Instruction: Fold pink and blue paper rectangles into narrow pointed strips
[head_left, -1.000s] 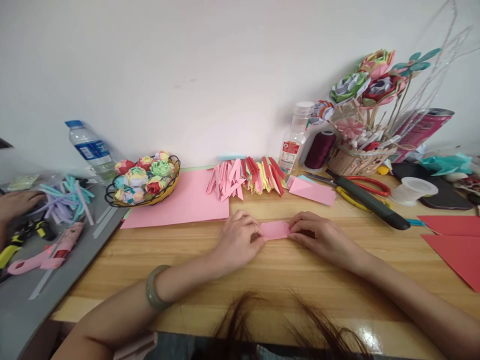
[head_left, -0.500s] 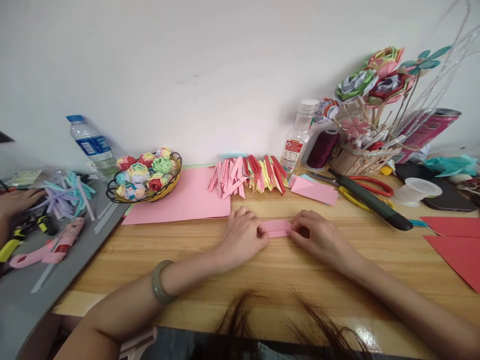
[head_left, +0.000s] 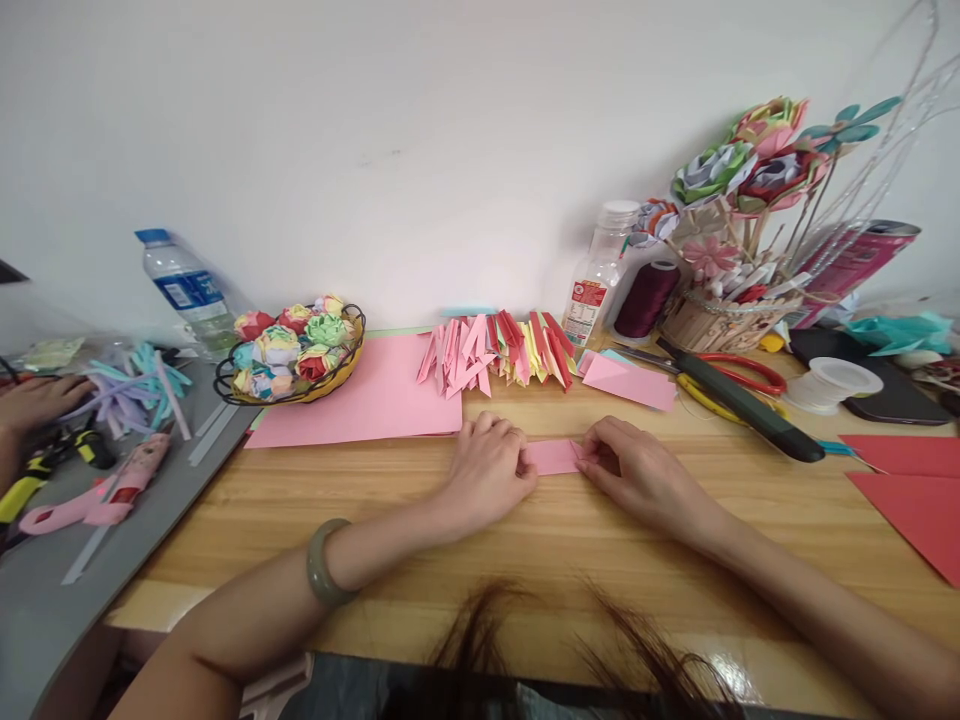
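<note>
Pink paper (head_left: 553, 457) between 2 hands (head_left: 491, 465)

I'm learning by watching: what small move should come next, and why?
Perhaps press the pink strip flat beside the right hand's fingertips: a slanted edge shows there, and the left hand holds the other end.

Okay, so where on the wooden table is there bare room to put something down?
Between the left forearm and the big pink sheet; between the two forearms; and between the right forearm and the red paper. It's crowded along the wall, from the basket to the white spool.
</note>
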